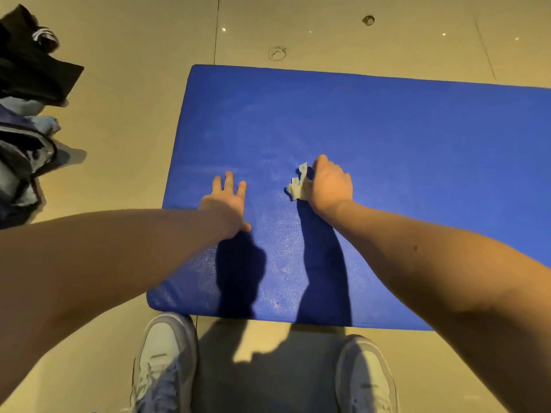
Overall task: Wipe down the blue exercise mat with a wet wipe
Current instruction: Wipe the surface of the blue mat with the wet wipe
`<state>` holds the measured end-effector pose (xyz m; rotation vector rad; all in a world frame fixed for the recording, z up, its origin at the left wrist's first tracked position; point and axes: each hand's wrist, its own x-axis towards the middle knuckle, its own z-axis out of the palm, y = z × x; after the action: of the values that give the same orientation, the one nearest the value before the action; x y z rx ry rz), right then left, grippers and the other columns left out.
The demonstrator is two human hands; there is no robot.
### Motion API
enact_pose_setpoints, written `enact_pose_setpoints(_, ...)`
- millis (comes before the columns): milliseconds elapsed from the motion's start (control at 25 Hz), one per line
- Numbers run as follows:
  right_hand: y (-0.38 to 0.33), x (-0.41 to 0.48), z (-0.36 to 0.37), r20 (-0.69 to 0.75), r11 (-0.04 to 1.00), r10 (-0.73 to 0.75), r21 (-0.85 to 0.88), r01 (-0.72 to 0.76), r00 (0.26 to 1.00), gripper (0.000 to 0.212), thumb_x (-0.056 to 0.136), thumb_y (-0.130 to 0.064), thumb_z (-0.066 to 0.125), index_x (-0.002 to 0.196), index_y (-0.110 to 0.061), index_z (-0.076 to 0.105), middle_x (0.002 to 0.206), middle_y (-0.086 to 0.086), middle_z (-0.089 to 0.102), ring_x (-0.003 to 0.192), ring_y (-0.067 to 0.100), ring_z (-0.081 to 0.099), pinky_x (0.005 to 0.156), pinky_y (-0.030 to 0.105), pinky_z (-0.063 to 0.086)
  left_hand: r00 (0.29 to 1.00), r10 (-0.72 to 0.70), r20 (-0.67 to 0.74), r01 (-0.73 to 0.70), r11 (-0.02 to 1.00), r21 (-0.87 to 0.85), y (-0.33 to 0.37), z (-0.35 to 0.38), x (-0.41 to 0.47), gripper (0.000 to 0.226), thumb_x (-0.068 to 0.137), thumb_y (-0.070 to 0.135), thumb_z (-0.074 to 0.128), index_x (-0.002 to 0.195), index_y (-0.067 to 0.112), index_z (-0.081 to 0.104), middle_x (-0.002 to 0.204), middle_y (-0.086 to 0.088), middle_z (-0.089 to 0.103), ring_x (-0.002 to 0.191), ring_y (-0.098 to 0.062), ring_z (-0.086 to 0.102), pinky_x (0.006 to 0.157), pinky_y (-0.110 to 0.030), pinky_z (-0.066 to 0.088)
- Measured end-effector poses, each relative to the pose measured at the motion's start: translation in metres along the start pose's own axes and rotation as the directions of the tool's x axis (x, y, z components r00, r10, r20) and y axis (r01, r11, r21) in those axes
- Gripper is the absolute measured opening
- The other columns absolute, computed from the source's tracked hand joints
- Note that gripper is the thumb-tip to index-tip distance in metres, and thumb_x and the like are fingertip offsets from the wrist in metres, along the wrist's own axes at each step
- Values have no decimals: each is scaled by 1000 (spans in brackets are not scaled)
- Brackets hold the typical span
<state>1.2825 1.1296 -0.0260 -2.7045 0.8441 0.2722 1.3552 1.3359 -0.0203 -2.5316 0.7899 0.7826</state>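
Note:
The blue exercise mat (387, 138) lies flat on the floor and runs off the right edge of the view. My right hand (329, 184) grips a crumpled white wet wipe (299, 184) and holds it down on the mat near its middle. Part of the wipe sticks out to the left of the fingers. My left hand (228, 201) rests flat on the mat near its left edge, fingers spread and straight. Pale smears show on the mat's surface around both hands.
A pile of dark and blue clothes (26, 114) lies on the beige floor at the left. My two white sneakers (167, 362) stand on the floor just in front of the mat's near edge. Bare floor stretches beyond the mat's far edge.

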Motion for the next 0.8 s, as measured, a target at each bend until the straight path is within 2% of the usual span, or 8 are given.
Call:
enact_pose_setpoints(80, -4, -2, 5, -80, 999, -47, -20, 45, 996, 14, 94, -18, 56, 105, -10, 51, 107, 10, 50, 96, 30, 46, 72, 35, 31, 1000, 19, -11, -19, 1000, 9, -2, 1, 1, 108, 89, 66, 60, 161, 21, -6, 167, -9, -15, 153, -34, -4, 99, -43, 46)
enact_pose_setpoints(200, -7, -14, 17, -45, 979, -128, 156, 133, 991, 14, 95, -22, 59, 97, -9, 59, 101, 8, 46, 87, 27, 41, 69, 34, 36, 998, 51, -46, -47, 996, 78, -3, 3, 0, 108, 89, 69, 57, 161, 18, -5, 167, -14, -12, 153, -37, -1, 93, -40, 49)
enact_pose_setpoints(280, -6, -27, 30, -92, 963, -266, 23, 269, 960, 21, 98, -25, 52, 108, -11, 63, 108, 10, 54, 92, 30, 43, 79, 38, 42, 994, 70, -79, -60, 991, 121, -5, 5, 0, 109, 88, 72, 54, 161, 17, -5, 167, -15, -10, 152, -38, 2, 89, -39, 51)
enact_pose_setpoints(400, -9, -39, 46, 21, 920, -379, -104, 379, 925, 45, 100, -39, 35, 136, -17, 51, 144, 15, 43, 125, 43, 36, 105, 46, 36, 990, 101, -100, -85, 985, 151, -8, 4, -2, 109, 87, 75, 52, 161, 18, -3, 168, -14, -8, 152, -38, 5, 88, -38, 52)
enact_pose_setpoints(520, -11, -37, 52, 166, 884, -427, -129, 449, 889, 61, 104, -46, 25, 156, -15, 22, 166, 8, 7, 150, 42, -2, 121, 53, 10, 991, 99, -84, -86, 986, 145, -9, 1, -1, 109, 87, 75, 51, 161, 20, -5, 168, -13, -10, 152, -37, 3, 90, -39, 51)
enact_pose_setpoints(560, -8, -32, 50, 129, 876, -452, -119, 467, 882, 61, 105, -42, 28, 157, -13, 19, 166, 4, 7, 151, 38, 0, 121, 51, 11, 992, 102, -80, -91, 987, 135, -9, 1, -1, 109, 87, 75, 52, 161, 20, -5, 167, -13, -10, 152, -37, 3, 91, -39, 51)
enact_pose_setpoints(680, 16, -5, 38, -11, 883, -450, -151, 444, 893, 52, 104, -27, 36, 152, -11, 32, 157, -1, 32, 139, 32, 31, 111, 42, 34, 991, 106, -78, -97, 988, 116, -10, 1, 0, 108, 87, 75, 52, 161, 20, -4, 168, -12, -11, 153, -36, 1, 92, -39, 51)
enact_pose_setpoints(800, 43, 25, 22, -11, 913, -291, -301, 275, 957, 49, 98, -19, 32, 142, -1, 45, 157, 8, 33, 132, 32, 37, 113, 37, 28, 991, 109, -80, -99, 987, 123, -10, 1, 1, 108, 87, 76, 51, 161, 21, -5, 168, -11, -12, 153, -36, 1, 95, -39, 49)
